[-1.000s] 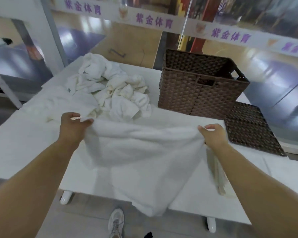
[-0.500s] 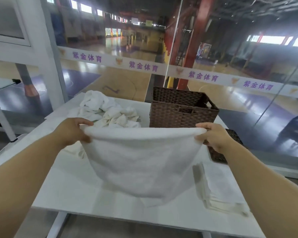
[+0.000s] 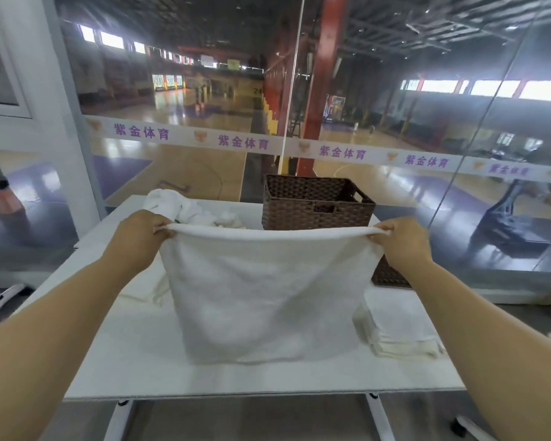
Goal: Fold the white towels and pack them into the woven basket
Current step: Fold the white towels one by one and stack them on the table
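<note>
The left hand [image 3: 140,238] pinches the top left corner of a white towel [image 3: 264,294], fingers curled over the edge; the right hand [image 3: 401,241] pinches the top right corner the same way. Between them the top edge is stretched nearly straight, dipping slightly in the middle, and the towel hangs down in a flat sheet with its bottom edge resting on the white table [image 3: 134,361]. At the towel's 12 o'clock, further back on the table, stands the basket [image 3: 315,203], brown and woven, open at the top with a handle slot in its near wall; the towel's top edge hides its lowest part. At 11 o'clock, behind the left hand, lies a heap [image 3: 185,206] of crumpled white towels. At 4 o'clock, just beside the hanging towel, lies a stack [image 3: 398,326] of folded towels. At 3 o'clock, below the right hand, a flat woven lid [image 3: 387,276] shows on the table, mostly hidden by the wrist. A glass wall [image 3: 458,128] rises behind the table.
</note>
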Demonstrator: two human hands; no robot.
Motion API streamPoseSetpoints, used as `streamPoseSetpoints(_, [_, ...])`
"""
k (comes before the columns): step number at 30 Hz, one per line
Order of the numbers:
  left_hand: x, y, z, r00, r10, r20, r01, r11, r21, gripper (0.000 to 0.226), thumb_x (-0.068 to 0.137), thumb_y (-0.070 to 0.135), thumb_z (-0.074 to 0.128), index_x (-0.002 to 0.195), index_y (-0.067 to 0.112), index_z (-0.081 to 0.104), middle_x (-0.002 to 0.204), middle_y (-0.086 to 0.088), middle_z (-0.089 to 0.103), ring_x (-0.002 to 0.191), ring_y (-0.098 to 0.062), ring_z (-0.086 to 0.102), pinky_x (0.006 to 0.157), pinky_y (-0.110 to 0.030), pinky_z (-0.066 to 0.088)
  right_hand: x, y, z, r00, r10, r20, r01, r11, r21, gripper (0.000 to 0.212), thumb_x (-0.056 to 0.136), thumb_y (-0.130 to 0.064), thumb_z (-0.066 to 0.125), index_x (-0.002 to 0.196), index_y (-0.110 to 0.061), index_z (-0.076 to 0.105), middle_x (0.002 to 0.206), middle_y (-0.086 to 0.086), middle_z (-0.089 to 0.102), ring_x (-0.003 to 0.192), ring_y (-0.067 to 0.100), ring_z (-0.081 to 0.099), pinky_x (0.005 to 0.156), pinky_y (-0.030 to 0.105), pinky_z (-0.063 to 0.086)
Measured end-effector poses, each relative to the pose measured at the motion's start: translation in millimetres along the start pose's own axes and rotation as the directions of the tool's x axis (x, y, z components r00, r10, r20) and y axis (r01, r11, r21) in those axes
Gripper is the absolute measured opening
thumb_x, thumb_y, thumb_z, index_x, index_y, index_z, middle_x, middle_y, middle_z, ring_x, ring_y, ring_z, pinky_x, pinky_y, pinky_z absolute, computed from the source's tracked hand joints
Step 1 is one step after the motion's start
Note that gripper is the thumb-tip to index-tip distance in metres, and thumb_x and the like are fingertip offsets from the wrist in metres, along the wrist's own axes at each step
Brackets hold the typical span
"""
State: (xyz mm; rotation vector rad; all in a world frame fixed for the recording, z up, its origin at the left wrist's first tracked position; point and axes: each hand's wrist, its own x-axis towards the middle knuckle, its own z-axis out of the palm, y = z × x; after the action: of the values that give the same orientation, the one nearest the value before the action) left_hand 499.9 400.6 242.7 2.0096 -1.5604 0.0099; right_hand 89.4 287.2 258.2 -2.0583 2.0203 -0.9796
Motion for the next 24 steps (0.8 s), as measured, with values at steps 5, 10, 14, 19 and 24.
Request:
streamPoseSetpoints(5, [-23, -7, -3, 0.999, 0.020, -0.031, -0.024, 0.990, -0.137, 0.024, 0.098, 0.022, 0.045, 0.102, 0.005, 0.062, 0.102, -0.012, 0.061, 0.094, -0.034, 0.054, 0.082, -0.039, 0.039, -39, 4, -24, 0.993, -0.032, 0.111, 0.031, 0.999, 0.007, 0.014, 0.094, -0.031, 0.054, 0.092, -0.021, 0.062, 0.092, 0.001, 0.059, 0.090, 0.026, 0.054, 0.071, 0.033, 0.040])
streamPoseSetpoints(10, [-48, -16, 5, 0.991, -0.036, 0.131, 0.069, 0.963, -0.262, 0.022, 0.096, 0.026, 0.046, 0.101, 0.009, 0.060, 0.096, -0.008, 0.060, 0.076, -0.027, 0.058, 0.065, -0.031, 0.041, -83, 13, -37, 0.938, -0.017, 0.347, -0.042, 0.986, 0.161, 0.015, 0.093, -0.020, 0.058, 0.092, -0.006, 0.063, 0.088, 0.006, 0.061, 0.082, 0.028, 0.057, 0.070, 0.039, 0.053])
streamPoseSetpoints(14, [-60, -25, 13, 0.977, -0.018, 0.212, 0.071, 0.966, -0.247, 0.015, 0.094, 0.019, 0.051, 0.090, 0.011, 0.063, 0.093, -0.008, 0.061, 0.077, -0.025, 0.053, 0.061, -0.029, 0.041, -97, 23, -33, 0.925, 0.012, 0.379, -0.069, 0.988, 0.137, 0.017, 0.091, -0.019, 0.061, 0.094, -0.003, 0.067, 0.089, 0.008, 0.062, 0.079, 0.021, 0.054, 0.070, 0.032, 0.042])
streamPoseSetpoints(19, [-66, -31, 25, 0.969, -0.005, 0.245, 0.057, 0.977, -0.204, 0.013, 0.092, 0.020, 0.056, 0.087, 0.011, 0.064, 0.085, -0.007, 0.062, 0.078, -0.025, 0.054, 0.062, -0.026, 0.040, -99, 32, -19, 0.925, 0.062, 0.375, -0.090, 0.994, 0.056, 0.012, 0.090, -0.022, 0.062, 0.086, -0.011, 0.064, 0.077, -0.001, 0.058, 0.076, 0.021, 0.053, 0.069, 0.030, 0.040])
streamPoseSetpoints(24, [-71, -41, 50, 0.982, -0.031, 0.185, 0.062, 0.984, -0.166, 0.015, 0.091, 0.030, 0.057, 0.087, 0.017, 0.063, 0.081, -0.001, 0.060, 0.080, -0.023, 0.053, 0.066, -0.030, 0.033, -99, 48, 11, 0.954, 0.079, 0.291, -0.074, 0.997, -0.029, 0.014, 0.088, -0.029, 0.062, 0.079, -0.018, 0.062, 0.083, 0.006, 0.062, 0.082, 0.028, 0.055, 0.068, 0.031, 0.037])
